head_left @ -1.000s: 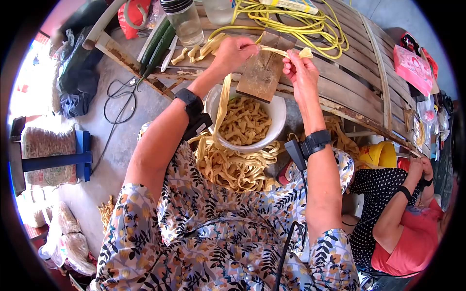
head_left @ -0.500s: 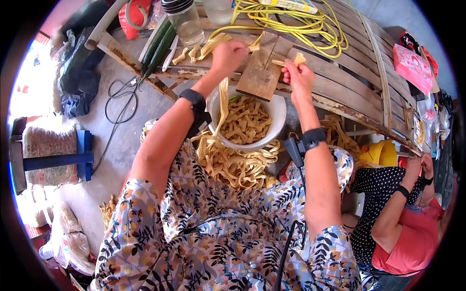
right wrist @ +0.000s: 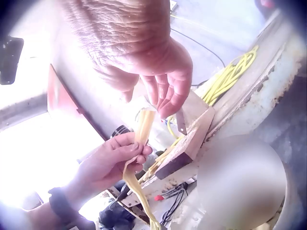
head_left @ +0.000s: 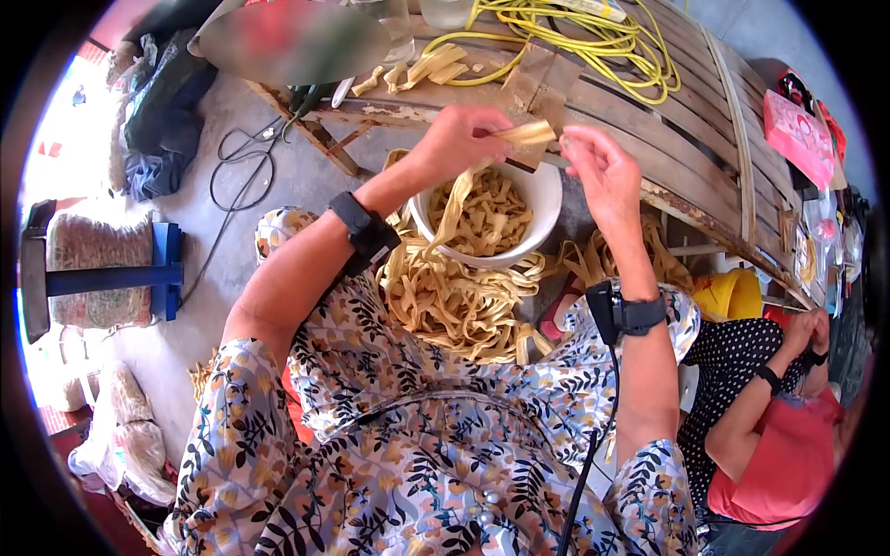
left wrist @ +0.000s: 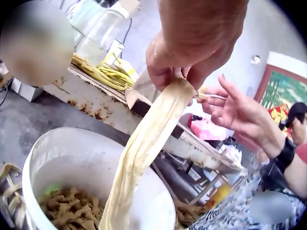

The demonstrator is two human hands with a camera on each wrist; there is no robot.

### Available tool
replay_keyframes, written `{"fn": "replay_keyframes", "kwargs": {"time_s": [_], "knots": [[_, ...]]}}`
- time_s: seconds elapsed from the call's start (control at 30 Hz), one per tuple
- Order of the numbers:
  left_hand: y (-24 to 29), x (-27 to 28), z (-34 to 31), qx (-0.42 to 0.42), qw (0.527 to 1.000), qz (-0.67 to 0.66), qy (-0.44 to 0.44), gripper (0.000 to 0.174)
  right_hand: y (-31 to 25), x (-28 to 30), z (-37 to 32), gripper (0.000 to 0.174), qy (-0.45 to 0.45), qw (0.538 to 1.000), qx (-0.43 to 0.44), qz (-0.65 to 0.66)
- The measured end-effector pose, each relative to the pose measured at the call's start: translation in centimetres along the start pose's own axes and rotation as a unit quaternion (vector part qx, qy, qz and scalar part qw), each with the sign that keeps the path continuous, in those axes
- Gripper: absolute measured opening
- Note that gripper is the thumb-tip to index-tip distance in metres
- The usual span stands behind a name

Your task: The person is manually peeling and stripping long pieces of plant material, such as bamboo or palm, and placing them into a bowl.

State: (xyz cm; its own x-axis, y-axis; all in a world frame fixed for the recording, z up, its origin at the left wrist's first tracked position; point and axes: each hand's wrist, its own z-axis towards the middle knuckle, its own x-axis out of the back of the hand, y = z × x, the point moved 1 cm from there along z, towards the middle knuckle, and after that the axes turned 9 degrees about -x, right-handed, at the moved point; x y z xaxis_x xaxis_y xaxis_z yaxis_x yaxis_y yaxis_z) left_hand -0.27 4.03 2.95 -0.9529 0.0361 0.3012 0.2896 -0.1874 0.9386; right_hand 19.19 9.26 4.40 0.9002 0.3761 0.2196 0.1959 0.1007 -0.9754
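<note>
My left hand (head_left: 459, 141) pinches a long, pale yellow, flattened strip (left wrist: 151, 127) near one end. A short end of the strip (head_left: 530, 133) points toward my right hand (head_left: 607, 178), and the rest hangs down over a white tub (head_left: 549, 208). In the right wrist view the thumb and fingers of the right hand stand apart, fingertips close to the strip's end, with nothing seen in their grasp. Cut yellowish pieces (head_left: 484, 218) lie inside the tub. Behind the hands is a wooden block (right wrist: 192, 143) with a thin metal blade (right wrist: 181, 122) upright on it.
A slatted bench (head_left: 686, 153) carries a coiled yellow hose (head_left: 640, 56) and several strip pieces (head_left: 436, 65). Long strips (head_left: 454, 310) lie heaped beside the tub. Another person (head_left: 779, 445) sits at the right, near a yellow bucket (head_left: 728, 295).
The strip was stretched between both hands at the block, then parted. Now the hands are nearer my body, the left holding the strip; the piece in the right hand is gone.
</note>
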Motion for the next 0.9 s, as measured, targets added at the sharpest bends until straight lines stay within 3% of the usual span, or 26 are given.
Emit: {"fn": "replay_keyframes", "kwargs": {"time_s": [0.1, 0.13, 0.27, 0.3, 0.37, 0.47, 0.5, 0.53, 0.6, 0.63, 0.67, 0.7, 0.73, 0.77, 0.83, 0.9], "knots": [[-0.3, -1.7, 0.1, -0.046, 0.999, 0.017, 0.014, 0.012, -0.3, -0.9, 0.0, 0.016, -0.066, 0.99, -0.092, 0.089], [-0.1, -1.9, 0.0, -0.051, 0.998, 0.008, 0.019, 0.011, 0.2, -0.8, 0.3, 0.015, -0.08, 0.989, -0.076, 0.095], [0.3, -0.9, -0.6, 0.064, 0.991, -0.066, -0.097, 0.013, 1.5, 0.5, 1.0, 0.014, -0.109, 0.991, -0.037, 0.075], [0.0, -0.8, -0.7, 0.056, 0.995, -0.016, -0.083, 0.015, 1.8, 0.7, 1.0, 0.015, -0.117, 0.991, -0.031, 0.05], [-0.4, -0.8, -1.0, -0.014, 0.996, 0.069, -0.046, 0.014, 1.4, 0.4, 0.8, 0.018, -0.132, 0.99, -0.033, 0.044], [-0.3, -1.6, -1.5, -0.132, 0.973, 0.19, -0.007, 0.01, 0.1, 0.4, 0.8, 0.019, -0.109, 0.986, -0.111, 0.056], [-0.4, -2.3, -1.6, -0.182, 0.962, 0.206, 0.006, 0.009, 1.6, 0.2, 1.1, 0.031, -0.157, 0.982, -0.103, 0.001], [-0.5, -2.8, -1.7, -0.233, 0.946, 0.223, 0.019, 0.008, 2.0, -0.5, 0.7, 0.029, -0.169, 0.967, -0.191, -0.007], [-0.3, -3.1, -1.8, -0.21, 0.921, 0.324, -0.046, 0.01, 3.8, -1.3, 0.0, 0.022, -0.189, 0.964, -0.169, -0.08], [-1.3, -3.3, -1.5, -0.216, 0.882, 0.395, -0.143, 0.012, 4.5, -1.4, 0.1, 0.02, -0.185, 0.96, -0.141, -0.154], [-1.3, -2.7, -2.1, -0.248, 0.904, 0.337, -0.086, 0.013, 5.0, -1.5, 0.0, 0.02, -0.184, 0.951, -0.108, -0.222], [-1.2, -2.5, -2.6, -0.242, 0.924, 0.288, -0.07, 0.017, 5.4, -1.8, -0.4, 0.018, -0.15, 0.958, -0.127, -0.207], [-1.5, -2.3, -2.8, -0.28, 0.928, 0.236, -0.07, 0.019, 6.5, -1.8, -0.2, 0.014, -0.188, 0.946, -0.169, -0.205], [-1.0, -1.9, -2.9, -0.232, 0.944, 0.219, -0.088, 0.02, 6.1, -2.2, -0.7, 0.01, -0.213, 0.946, -0.214, -0.114], [-0.9, -0.9, -2.8, -0.16, 0.968, 0.163, -0.104, 0.022, 5.5, -3.0, -1.8, 0.01, -0.336, 0.902, -0.26, -0.074], [-0.7, -0.2, -2.8, -0.15, 0.985, 0.046, -0.076, 0.024, 2.1, -3.9, -3.1, 0.014, -0.411, 0.861, -0.294, 0.061]]}}
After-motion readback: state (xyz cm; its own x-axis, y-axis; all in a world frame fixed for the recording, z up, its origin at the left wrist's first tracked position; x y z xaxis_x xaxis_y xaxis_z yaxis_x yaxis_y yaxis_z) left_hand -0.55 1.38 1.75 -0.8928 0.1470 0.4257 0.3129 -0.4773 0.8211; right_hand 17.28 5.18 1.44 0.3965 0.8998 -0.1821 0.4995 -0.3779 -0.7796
